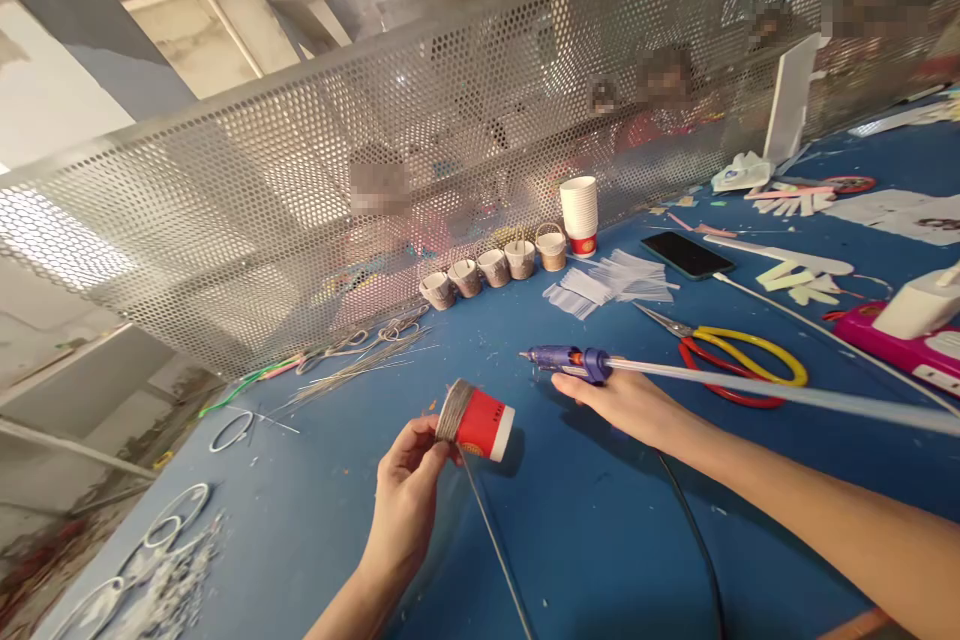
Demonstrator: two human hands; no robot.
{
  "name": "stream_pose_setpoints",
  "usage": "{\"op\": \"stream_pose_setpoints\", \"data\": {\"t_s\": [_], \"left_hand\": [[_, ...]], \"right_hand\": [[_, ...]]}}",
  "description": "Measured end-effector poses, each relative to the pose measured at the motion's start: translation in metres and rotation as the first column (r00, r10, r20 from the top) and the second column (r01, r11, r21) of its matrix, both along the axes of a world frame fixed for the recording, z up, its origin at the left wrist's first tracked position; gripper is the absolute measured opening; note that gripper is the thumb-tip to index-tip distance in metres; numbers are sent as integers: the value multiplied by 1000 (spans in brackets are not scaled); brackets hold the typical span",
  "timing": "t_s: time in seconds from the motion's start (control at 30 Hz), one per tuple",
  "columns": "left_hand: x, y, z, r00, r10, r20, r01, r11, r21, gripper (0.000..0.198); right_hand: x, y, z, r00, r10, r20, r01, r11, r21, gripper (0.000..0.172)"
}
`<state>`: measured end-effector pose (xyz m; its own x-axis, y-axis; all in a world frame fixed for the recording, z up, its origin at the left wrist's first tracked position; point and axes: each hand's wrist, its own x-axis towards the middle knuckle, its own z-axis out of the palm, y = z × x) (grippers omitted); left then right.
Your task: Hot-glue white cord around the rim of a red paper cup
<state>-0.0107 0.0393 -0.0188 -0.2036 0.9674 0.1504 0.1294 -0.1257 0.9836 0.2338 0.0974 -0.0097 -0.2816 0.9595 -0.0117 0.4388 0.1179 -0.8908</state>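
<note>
Near the middle of the blue table, my left hand (411, 480) grips a red paper cup (484, 423) tilted on its side. Grey-brown cord (456, 412) is wound round one end of the cup, and a loose length of it trails down toward the bottom of the view. To the right, my right hand (619, 405) is wrapped round a blue hot glue gun (566, 362), whose nozzle points left, apart from the cup. A long clear glue stick (697, 375) sticks out of the gun's back. Most of the gun's handle is hidden by the hand.
Several small cord-wrapped cups (493, 267) line the perforated metal screen (300, 190), beside a stack of paper cups (578, 205). Scissors (739, 360), a phone (686, 255), white strips (611, 280) and a magenta power strip (885, 340) lie right. Wire rings (176, 510) lie left. People show behind the screen.
</note>
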Motion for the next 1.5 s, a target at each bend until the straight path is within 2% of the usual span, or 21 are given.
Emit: {"op": "stream_pose_setpoints", "data": {"t_s": [0.1, 0.2, 0.3, 0.4, 0.53, 0.57, 0.6, 0.67, 0.73, 0.77, 0.8, 0.87, 0.93, 0.97, 1.0, 1.07, 1.13, 1.17, 1.23, 1.3, 1.5], "left_hand": [[3, -1, 1, 999, -15, -30, 15, 1000, -18, 10], [5, -4, 3, 997, -26, -67, 25, 1000, -11, 13], [6, -6, 4, 990, -27, -137, 26, 1000, -8, 15], [5, -7, 4, 985, -19, -170, 21, 1000, 9, 17], [6, -8, 3, 982, 15, -190, -7, 999, 42, 17], [7, -9, 4, 980, 20, -198, -11, 999, 46, 17], [8, -10, 4, 978, 22, -208, -12, 999, 48, 17], [12, -13, 5, 972, 23, -234, -11, 999, 50, 17], [16, -16, 5, 964, 30, -265, -14, 998, 62, 18], [17, -18, 5, 958, 36, -285, -16, 997, 74, 18], [18, -19, 5, 951, 42, -308, -14, 996, 91, 17], [19, -21, 5, 932, 55, -358, -7, 991, 135, 15], [18, -23, 6, 909, 70, -410, 3, 985, 173, 13], [18, -23, 6, 899, 76, -431, 5, 983, 184, 13], [17, -23, 7, 890, 81, -448, 4, 982, 187, 13], [18, -24, 8, 881, 71, -468, 10, 986, 168, 15], [19, -26, 11, 882, 33, -471, 25, 993, 116, 17], [20, -27, 12, 884, 8, -467, 35, 996, 83, 18], [23, -28, 16, 891, -46, -451, 54, 999, 5, 20], [26, -29, 20, 900, -92, -427, 65, 995, -76, 22], [29, -31, 25, 929, -174, -326, 104, 970, -221, 29]], "right_hand": [[-1, 13, -15, 948, -117, 296, 41, 967, 250, 35], [-3, 21, -26, 880, -153, 450, -1, 946, 324, 38], [1, 22, -27, 890, -126, 438, 8, 965, 263, 38], [17, 10, -24, 917, -82, 391, -23, 966, 257, 33], [43, -25, -20, 920, -205, 335, 100, 947, 306, 23], [45, -36, -18, 935, -204, 290, 118, 951, 287, 21], [44, -47, -15, 966, -142, 214, 92, 969, 227, 22], [31, -64, -9, 996, 83, -19, -84, 996, -18, 22], [6, -74, -4, 932, 183, -313, -256, 943, -213, 19], [-8, -76, -3, 887, 155, -434, -301, 908, -291, 22], [-22, -76, -2, 840, 63, -539, -310, 872, -380, 25], [-45, -74, -1, 707, -95, -701, -404, 758, -511, 27], [-58, -70, -1, 632, -157, -759, -479, 691, -541, 23], [-61, -67, 0, 639, -133, -758, -486, 693, -532, 19], [-61, -64, 0, 677, -79, -731, -465, 724, -509, 15], [-58, -58, 0, 793, 74, -605, -363, 855, -372, 8], [-54, -52, -2, 894, 169, -415, -236, 965, -116, 5], [-52, -50, -3, 929, 183, -323, -187, 982, 20, 7], [-51, -47, -5, 969, 171, -179, -129, 966, 224, 12], [-50, -46, -7, 985, 147, -94, -107, 934, 340, 15], [-51, -49, -11, 990, 114, -78, -59, 856, 514, 18]]}}
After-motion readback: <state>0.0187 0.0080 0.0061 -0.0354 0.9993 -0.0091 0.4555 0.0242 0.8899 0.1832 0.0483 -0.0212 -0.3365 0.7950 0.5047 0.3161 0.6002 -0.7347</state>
